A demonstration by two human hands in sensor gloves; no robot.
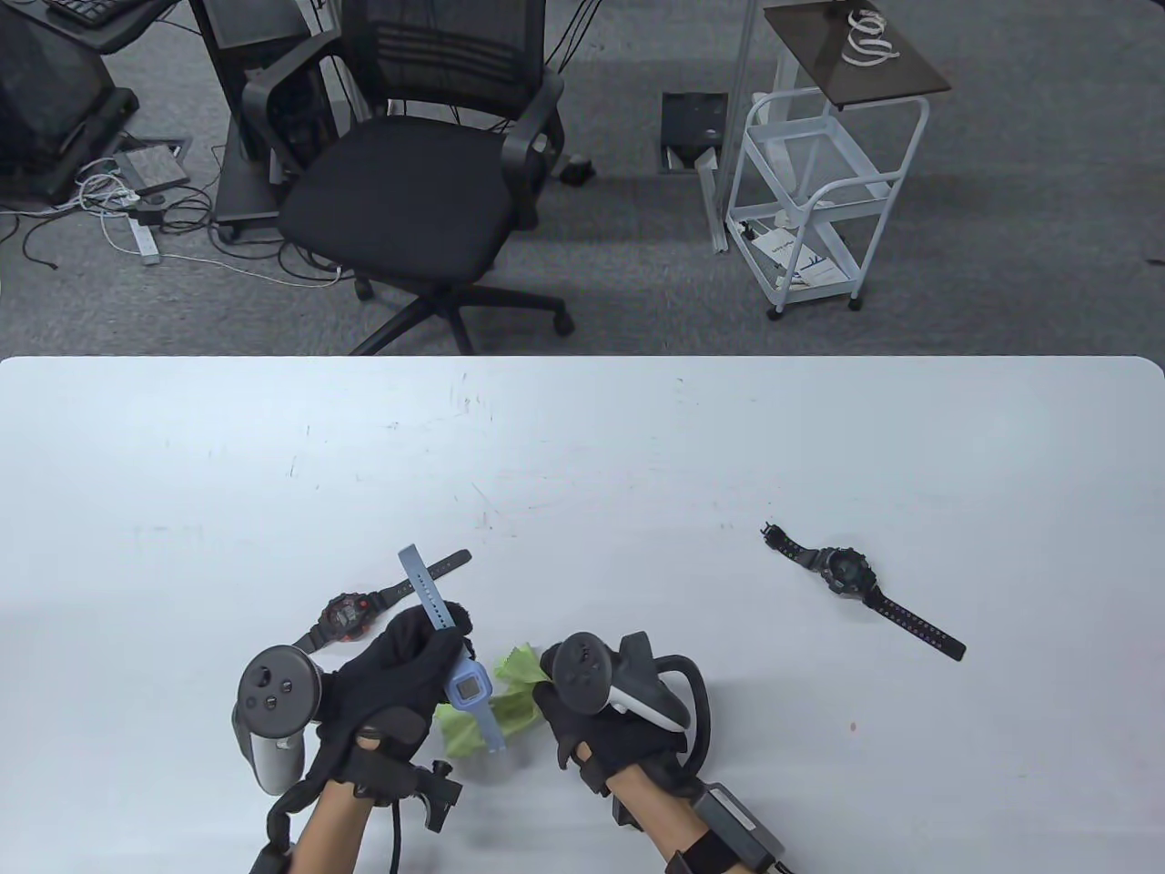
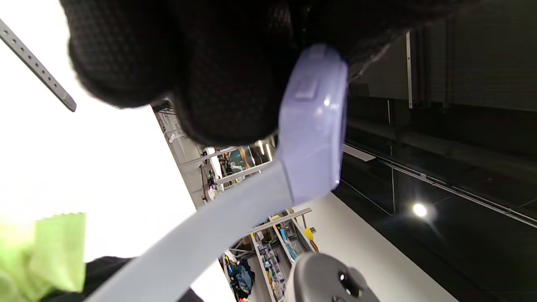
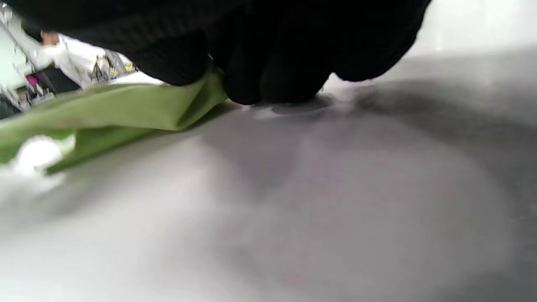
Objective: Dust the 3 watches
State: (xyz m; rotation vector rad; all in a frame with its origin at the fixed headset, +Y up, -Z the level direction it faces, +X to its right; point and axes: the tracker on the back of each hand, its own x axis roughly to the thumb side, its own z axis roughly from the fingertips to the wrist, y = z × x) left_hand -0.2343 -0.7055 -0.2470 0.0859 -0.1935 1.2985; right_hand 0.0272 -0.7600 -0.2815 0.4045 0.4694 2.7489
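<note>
My left hand point(image 1: 414, 660) grips a light blue watch point(image 1: 467, 690) by its strap, lifted off the white table point(image 1: 582, 455); the left wrist view shows its case point(image 2: 312, 126) against my gloved fingers point(image 2: 226, 75). My right hand point(image 1: 564, 701) pinches a green cloth point(image 1: 510, 692) against the table; the cloth point(image 3: 109, 113) sticks out from under its fingers point(image 3: 268, 63). A black watch with a red face point(image 1: 346, 616) lies behind my left hand. A second black watch point(image 1: 846, 575) lies flat to the right.
An office chair point(image 1: 419, 164) and a white wire trolley point(image 1: 819, 182) stand on the carpet beyond the table's far edge.
</note>
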